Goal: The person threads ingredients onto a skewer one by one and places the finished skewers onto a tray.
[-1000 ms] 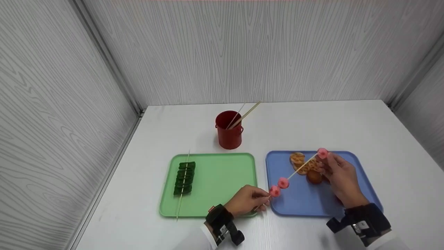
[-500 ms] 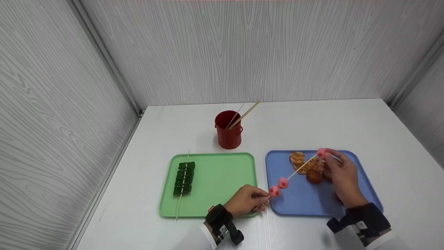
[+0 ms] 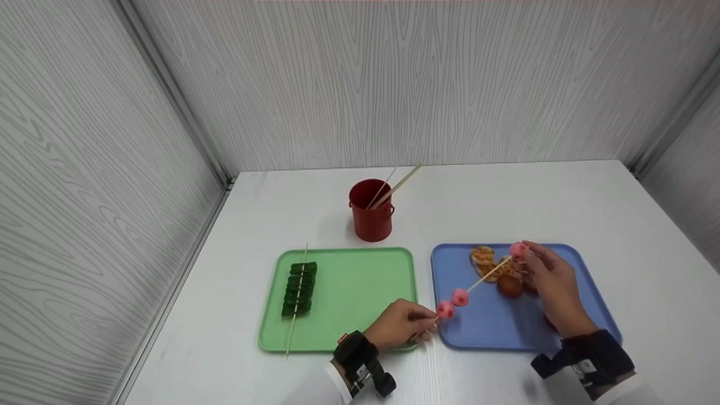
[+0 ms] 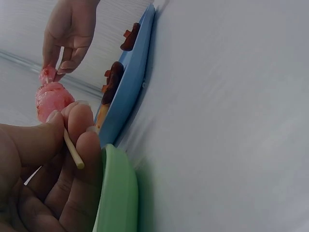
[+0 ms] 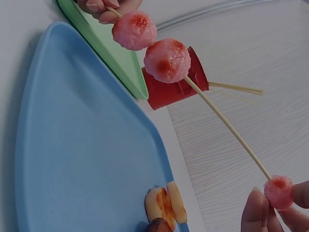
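My left hand (image 3: 402,324) pinches a wooden skewer (image 5: 227,123) near its lower end, between thumb and fingers. Two pink meatballs sit side by side on the stick, the lower pink ball (image 3: 445,309) right by my left fingertips. At the skewer's upper end, my right hand (image 3: 554,284) pinches a third pink ball (image 5: 278,192) between thumb and fingers; the stick runs into it. The skewer slants up to the right over the blue tray (image 3: 478,332). In the left wrist view the blunt skewer end (image 4: 73,151) sticks out past my left fingers.
On the green tray (image 3: 365,275) at left lies a skewer of dark green rolls (image 3: 299,289). The blue tray holds golden lattice pieces (image 3: 482,257) and brown balls (image 3: 509,286). Behind them stands a red bucket (image 3: 372,222) with several sticks (image 3: 399,184) leaning in it.
The third pink ball and my right hand have moved slightly down and left along the skewer, toward the other two balls. My left hand has stayed in place.
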`<state>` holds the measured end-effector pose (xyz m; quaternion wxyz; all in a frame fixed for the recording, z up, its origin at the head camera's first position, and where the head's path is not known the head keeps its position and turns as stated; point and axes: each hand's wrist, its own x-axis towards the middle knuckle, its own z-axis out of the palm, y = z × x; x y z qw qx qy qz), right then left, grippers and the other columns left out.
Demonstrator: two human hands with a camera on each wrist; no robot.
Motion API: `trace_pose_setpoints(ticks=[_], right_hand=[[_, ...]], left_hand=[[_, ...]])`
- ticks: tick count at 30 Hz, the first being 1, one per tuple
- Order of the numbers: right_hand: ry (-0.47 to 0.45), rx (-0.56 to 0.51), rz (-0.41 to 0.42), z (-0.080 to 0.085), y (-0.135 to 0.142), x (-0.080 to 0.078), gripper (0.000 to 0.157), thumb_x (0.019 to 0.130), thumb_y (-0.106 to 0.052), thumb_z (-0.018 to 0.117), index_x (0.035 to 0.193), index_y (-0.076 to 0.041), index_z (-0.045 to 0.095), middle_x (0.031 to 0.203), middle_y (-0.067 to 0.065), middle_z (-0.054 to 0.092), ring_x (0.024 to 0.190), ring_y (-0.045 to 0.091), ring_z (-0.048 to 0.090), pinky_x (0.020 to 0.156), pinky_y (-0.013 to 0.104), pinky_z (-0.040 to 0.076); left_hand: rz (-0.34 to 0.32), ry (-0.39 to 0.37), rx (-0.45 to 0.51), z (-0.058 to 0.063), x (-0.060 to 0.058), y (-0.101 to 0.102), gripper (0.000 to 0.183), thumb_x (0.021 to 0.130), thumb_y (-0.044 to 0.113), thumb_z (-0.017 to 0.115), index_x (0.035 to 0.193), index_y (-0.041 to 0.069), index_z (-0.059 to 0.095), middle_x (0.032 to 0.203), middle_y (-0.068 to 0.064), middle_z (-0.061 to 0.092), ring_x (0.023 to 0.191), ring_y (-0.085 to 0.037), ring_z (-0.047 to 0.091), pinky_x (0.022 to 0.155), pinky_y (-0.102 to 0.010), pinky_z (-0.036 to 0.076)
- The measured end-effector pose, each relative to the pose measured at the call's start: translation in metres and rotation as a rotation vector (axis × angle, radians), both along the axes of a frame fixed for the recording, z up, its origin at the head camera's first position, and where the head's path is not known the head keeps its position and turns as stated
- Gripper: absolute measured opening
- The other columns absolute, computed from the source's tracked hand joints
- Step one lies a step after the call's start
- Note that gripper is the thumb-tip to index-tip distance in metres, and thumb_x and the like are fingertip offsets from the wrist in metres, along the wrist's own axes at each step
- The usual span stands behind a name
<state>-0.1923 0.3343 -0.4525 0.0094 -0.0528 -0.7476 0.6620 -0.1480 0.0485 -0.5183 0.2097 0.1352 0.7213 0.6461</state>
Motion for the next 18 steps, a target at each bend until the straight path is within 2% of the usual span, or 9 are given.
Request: trace_pose_setpoints(ticks=[6, 10, 13, 18], right_hand=[[-0.067, 0.109, 0.032, -0.001, -0.003, 0.003, 0.065, 0.098, -0.043, 0.054, 0.143, 0.003, 0.041, 0.101, -0.015, 0.064, 0.094, 0.001, 0.063, 0.08, 0.017, 0.053], [-0.076, 0.149, 0.038, -0.004, -0.008, 0.004, 0.064, 0.099, -0.043, 0.051, 0.143, 0.003, 0.042, 0.109, -0.01, 0.059, 0.092, -0.004, 0.059, 0.081, 0.015, 0.051], [-0.074, 0.121, 0.03, -0.007, -0.013, 0.004, 0.057, 0.102, -0.034, 0.05, 0.142, 0.005, 0.043, 0.111, -0.005, 0.056, 0.088, -0.004, 0.06, 0.081, 0.017, 0.053], [-0.104, 0.024, 0.032, -0.012, -0.014, 0.003, 0.054, 0.103, -0.025, 0.049, 0.144, 0.007, 0.038, 0.108, -0.009, 0.057, 0.084, -0.002, 0.064, 0.081, 0.019, 0.054]], left_hand=[[0.004, -0.001, -0.012, 0.001, -0.001, 0.001, 0.016, 0.092, -0.001, 0.063, 0.105, -0.005, 0.073, 0.083, -0.014, 0.07, 0.062, -0.008, 0.06, 0.053, -0.017, 0.048], [-0.001, 0.007, -0.016, 0.001, -0.001, 0.002, 0.016, 0.092, 0.0, 0.064, 0.105, -0.004, 0.073, 0.083, -0.014, 0.07, 0.061, -0.008, 0.059, 0.052, -0.017, 0.046], [0.0, 0.01, -0.018, -0.002, -0.001, 0.002, 0.016, 0.092, 0.0, 0.063, 0.104, -0.005, 0.073, 0.083, -0.017, 0.07, 0.06, -0.009, 0.059, 0.052, -0.017, 0.046], [0.001, 0.017, -0.017, -0.001, 0.0, 0.001, 0.015, 0.092, -0.001, 0.063, 0.103, -0.005, 0.073, 0.083, -0.016, 0.071, 0.062, -0.009, 0.06, 0.053, -0.017, 0.048]])
